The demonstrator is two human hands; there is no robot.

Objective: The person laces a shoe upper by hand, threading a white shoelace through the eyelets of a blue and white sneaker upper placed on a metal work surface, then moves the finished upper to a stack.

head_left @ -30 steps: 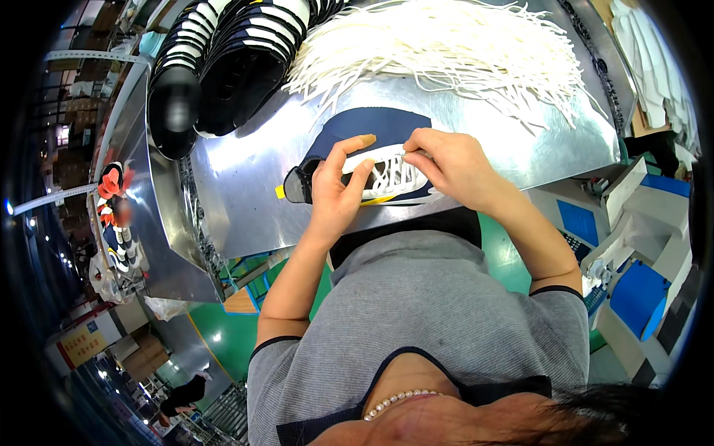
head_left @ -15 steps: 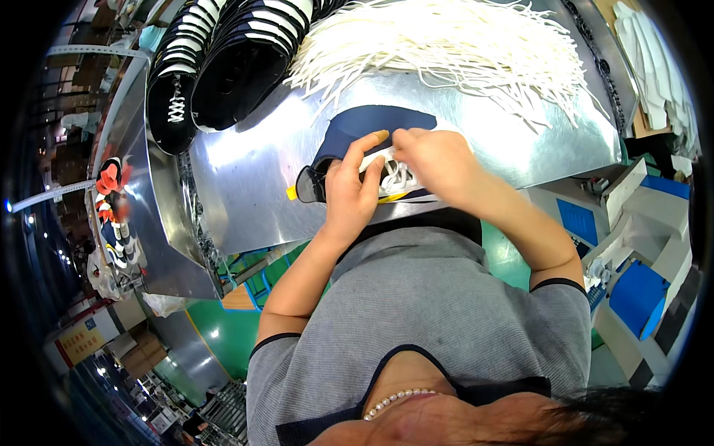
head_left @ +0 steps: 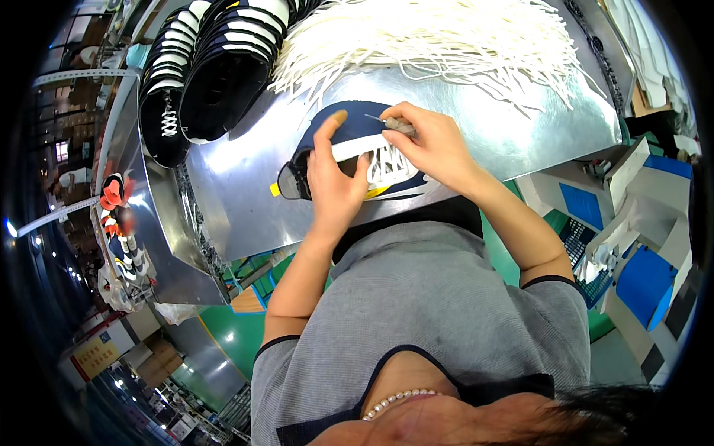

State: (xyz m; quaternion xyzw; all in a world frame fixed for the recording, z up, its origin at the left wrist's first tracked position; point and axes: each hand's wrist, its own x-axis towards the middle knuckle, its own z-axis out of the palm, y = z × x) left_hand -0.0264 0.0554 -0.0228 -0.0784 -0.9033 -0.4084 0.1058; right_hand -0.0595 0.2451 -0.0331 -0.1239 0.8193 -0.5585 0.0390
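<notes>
A dark blue sneaker (head_left: 343,128) with white laces lies on its side on the shiny metal table (head_left: 238,201), close to my body. My left hand (head_left: 332,184) clasps the shoe across its middle, thumb stretched up over the blue upper. My right hand (head_left: 431,145) sits over the laced part and pinches a thin white lace end (head_left: 383,120) between its fingertips. The shoe's toe and sole edge are partly hidden under both hands.
A big heap of loose white laces (head_left: 439,37) covers the far side of the table. A stack of dark sneakers with white soles (head_left: 204,67) stands at the far left. White and blue boxes (head_left: 639,245) sit to my right, below table level.
The shoe has shifted a little away from me. My right hand has lifted from the laces and now pinches a lace end; my left thumb has stretched upward.
</notes>
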